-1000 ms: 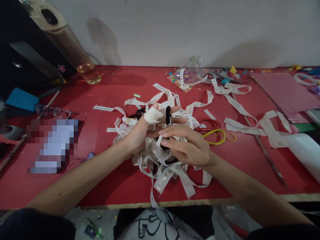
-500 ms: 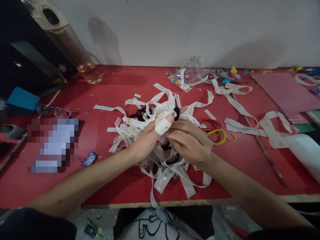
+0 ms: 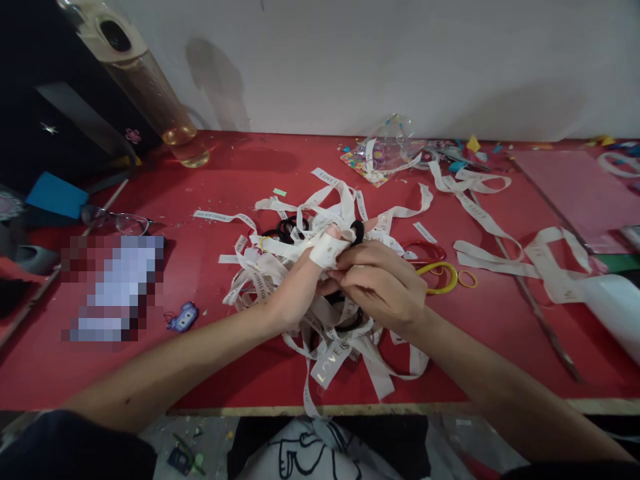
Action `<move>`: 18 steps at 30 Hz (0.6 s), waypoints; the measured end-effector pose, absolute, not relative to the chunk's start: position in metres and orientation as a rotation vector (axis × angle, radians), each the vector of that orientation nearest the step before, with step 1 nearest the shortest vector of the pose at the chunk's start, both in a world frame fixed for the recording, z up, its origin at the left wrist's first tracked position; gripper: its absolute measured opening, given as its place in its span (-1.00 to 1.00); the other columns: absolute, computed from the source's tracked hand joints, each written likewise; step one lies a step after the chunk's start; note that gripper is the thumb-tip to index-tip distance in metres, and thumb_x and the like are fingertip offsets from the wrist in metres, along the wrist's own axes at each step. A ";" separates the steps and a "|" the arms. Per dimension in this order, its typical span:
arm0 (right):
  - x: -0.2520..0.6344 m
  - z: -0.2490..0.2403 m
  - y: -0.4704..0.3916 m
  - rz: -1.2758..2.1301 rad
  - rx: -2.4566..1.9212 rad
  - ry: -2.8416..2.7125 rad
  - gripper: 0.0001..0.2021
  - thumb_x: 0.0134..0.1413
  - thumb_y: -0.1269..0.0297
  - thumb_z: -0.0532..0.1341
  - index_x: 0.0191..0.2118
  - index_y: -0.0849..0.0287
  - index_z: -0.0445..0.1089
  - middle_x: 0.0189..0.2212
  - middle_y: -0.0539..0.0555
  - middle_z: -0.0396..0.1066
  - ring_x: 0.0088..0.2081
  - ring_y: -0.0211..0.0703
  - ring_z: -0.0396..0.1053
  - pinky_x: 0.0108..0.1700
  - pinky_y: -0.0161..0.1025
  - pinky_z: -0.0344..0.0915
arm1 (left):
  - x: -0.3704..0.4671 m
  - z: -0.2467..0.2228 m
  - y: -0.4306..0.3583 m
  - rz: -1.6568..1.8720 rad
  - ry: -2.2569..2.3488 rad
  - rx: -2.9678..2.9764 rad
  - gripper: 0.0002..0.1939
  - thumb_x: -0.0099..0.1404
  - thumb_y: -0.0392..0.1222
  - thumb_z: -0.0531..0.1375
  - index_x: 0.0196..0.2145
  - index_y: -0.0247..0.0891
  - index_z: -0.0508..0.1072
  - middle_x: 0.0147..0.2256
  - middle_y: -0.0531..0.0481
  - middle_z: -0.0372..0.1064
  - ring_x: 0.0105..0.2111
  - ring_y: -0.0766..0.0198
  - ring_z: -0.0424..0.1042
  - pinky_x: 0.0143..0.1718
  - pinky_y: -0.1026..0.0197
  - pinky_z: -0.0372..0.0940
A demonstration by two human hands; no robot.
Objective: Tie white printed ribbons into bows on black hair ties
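My left hand (image 3: 299, 283) is in the middle, its thumb wrapped in white printed ribbon (image 3: 327, 251). At its fingertips sits a black hair tie (image 3: 357, 231), with an index finger sticking out past it. My right hand (image 3: 387, 283) presses against the left, fingertips pinched together at the ribbon below the thumb; the exact grip is partly hidden. Under both hands lies a loose heap of white lettered ribbon strips (image 3: 333, 360). More black hair ties (image 3: 293, 229) lie within the heap. Yellow-handled scissors (image 3: 444, 277) rest right of my right hand.
Across the red table (image 3: 240, 380) are a pixelated phone-like thing (image 3: 117, 287), glasses (image 3: 125, 221), a small blue-purple charm (image 3: 183, 317) and a tall bottle (image 3: 155, 100). Loose ribbon (image 3: 480, 217), a thin stick (image 3: 537, 313) and a pink sheet (image 3: 575, 193) lie right.
The view has shifted slightly, so most things sit a little further right. My left thumb has tucked down into the ribbon, while my right fingers stay pinched close beside it.
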State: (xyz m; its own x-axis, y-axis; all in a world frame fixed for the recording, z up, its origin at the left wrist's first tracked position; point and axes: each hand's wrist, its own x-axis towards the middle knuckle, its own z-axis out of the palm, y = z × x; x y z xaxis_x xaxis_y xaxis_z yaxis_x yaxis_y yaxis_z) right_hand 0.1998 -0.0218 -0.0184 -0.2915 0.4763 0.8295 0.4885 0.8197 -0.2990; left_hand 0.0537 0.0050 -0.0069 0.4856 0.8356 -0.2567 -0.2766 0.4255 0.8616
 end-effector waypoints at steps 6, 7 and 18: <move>0.200 -0.019 -0.024 0.015 -0.757 -1.968 -0.86 0.17 0.54 0.25 -0.21 0.15 0.41 -0.21 0.11 0.48 -0.17 -0.16 0.47 -0.14 -0.18 0.47 | 0.055 -0.012 0.004 0.786 0.676 0.825 -0.56 0.30 0.24 0.12 -0.29 -0.23 0.44 -0.55 0.08 0.25 -0.58 0.36 0.17 -0.61 0.32 0.16; 0.200 -0.018 -0.024 0.015 -0.762 -1.971 -0.86 0.18 0.52 0.24 -0.20 0.15 0.41 -0.20 0.12 0.49 -0.16 -0.16 0.47 -0.14 -0.18 0.47 | 0.054 -0.012 0.003 0.777 0.677 0.809 -0.56 0.29 0.24 0.14 -0.29 -0.23 0.44 -0.55 0.09 0.24 -0.60 0.39 0.13 -0.64 0.35 0.13; 0.196 -0.013 -0.027 0.159 -0.649 -1.954 -0.83 0.13 0.56 0.26 -0.27 0.12 0.40 -0.23 0.05 0.47 -0.22 -0.23 0.48 -0.17 -0.23 0.47 | 0.051 -0.018 0.009 0.727 0.665 0.731 -0.56 0.20 0.22 0.22 -0.26 -0.23 0.51 -0.61 0.11 0.24 -0.64 0.38 0.20 -0.68 0.38 0.03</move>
